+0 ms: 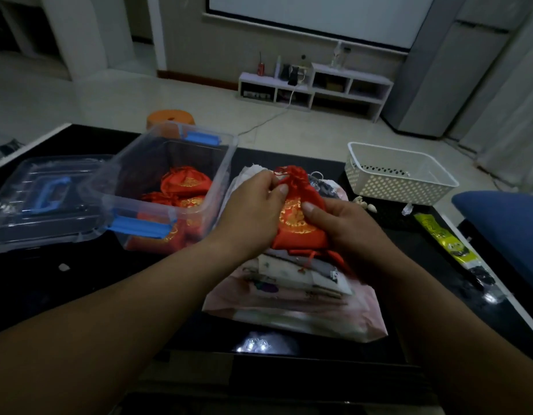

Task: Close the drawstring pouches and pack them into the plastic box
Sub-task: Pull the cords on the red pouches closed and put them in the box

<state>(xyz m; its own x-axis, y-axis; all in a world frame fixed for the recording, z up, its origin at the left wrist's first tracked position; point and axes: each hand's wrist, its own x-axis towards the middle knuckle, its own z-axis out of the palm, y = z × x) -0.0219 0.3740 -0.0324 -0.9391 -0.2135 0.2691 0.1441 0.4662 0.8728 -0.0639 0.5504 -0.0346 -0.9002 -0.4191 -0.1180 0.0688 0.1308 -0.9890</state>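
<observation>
Over the stack of flat bags [295, 283] on the counter [79, 280], the right grip [340, 226] clasps the red pouch [301, 223] by its belly while the left grip [256, 202] pinches its gathered neck; best to steady the body and draw the cords until the mouth puckers tight. The plastic box [133, 201], just left, holds more red pouches [185, 182]. The gold emblems and the print on the yellow packet [442, 235] are too blurred to read.

Nothing is reading clearly here. The pouch [298, 218] is showing a gold embroidered emblem right under the fingers [281, 191], too blurred to make out. The yellow packet [440, 235], lying well right of the fingers, is carrying print too small to read.
</observation>
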